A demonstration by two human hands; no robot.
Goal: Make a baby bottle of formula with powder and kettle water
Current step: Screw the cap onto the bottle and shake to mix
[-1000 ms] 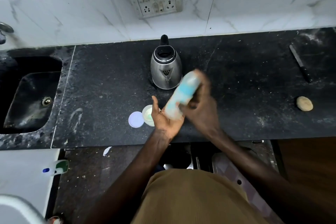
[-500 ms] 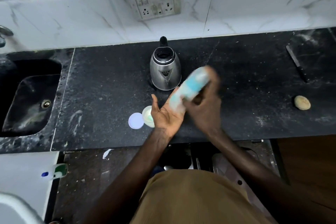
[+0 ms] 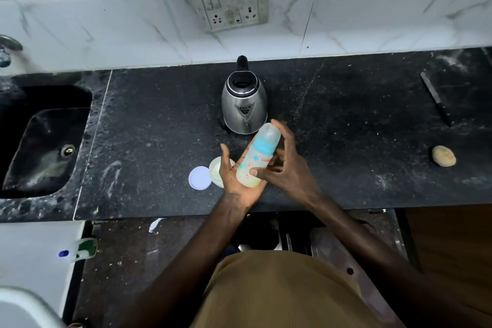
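A capped baby bottle [image 3: 257, 157] with a blue collar and pale cloudy liquid lies tilted between my palms, cap pointing away toward the kettle. My left hand [image 3: 234, 178] is under its base with fingers spread. My right hand [image 3: 286, 168] presses on it from the right, thumb across its lower body. The steel kettle [image 3: 244, 105] stands just behind, spout toward me. A small open powder tub [image 3: 216, 170] sits left of my left hand, partly hidden by it, with its round white lid [image 3: 199, 178] lying beside it.
A black sink [image 3: 42, 141] is set into the dark counter [image 3: 159, 128] at the left. A knife [image 3: 436, 100] and a round beige lump [image 3: 443, 156] lie far right. A wall socket [image 3: 230, 2] is above the kettle. The counter's front edge runs under my wrists.
The bottle was blurred and swinging between my palms, its top farther right half a second ago. Now it is sharp and nearly still, held lower against my left palm.
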